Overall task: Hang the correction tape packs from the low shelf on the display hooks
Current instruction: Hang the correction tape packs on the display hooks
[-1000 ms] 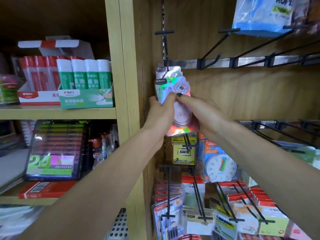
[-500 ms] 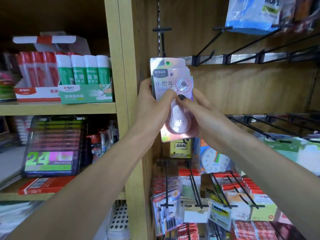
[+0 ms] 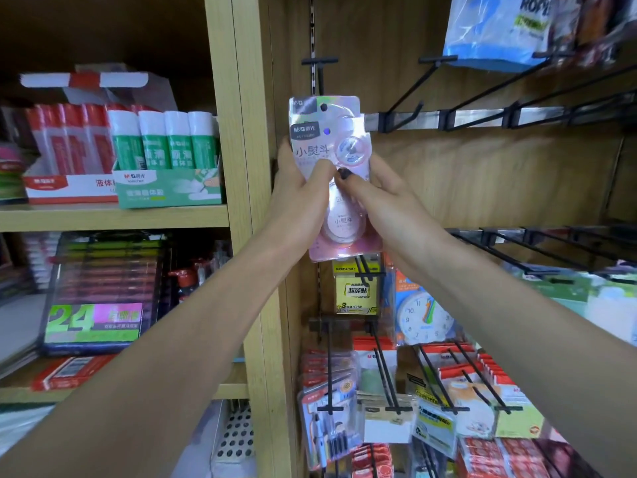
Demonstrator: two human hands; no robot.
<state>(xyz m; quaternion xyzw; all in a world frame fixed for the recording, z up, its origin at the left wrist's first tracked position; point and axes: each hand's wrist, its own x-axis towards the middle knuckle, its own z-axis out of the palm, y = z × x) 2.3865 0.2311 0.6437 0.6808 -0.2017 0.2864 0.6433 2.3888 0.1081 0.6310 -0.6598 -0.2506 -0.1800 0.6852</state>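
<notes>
Up front, both hands pinch a glossy holographic correction tape pack: flat pink-silver card w/ clear blister over a round dispenser, held upright just below the black wire display hook. Left hand grips its left edge, thumb on the front; right hand grips the right, dark-nailed thumb pressed mid-card. Behind: wood-grain back panel, metal rail, glue sticks on the shelf at left.
</notes>
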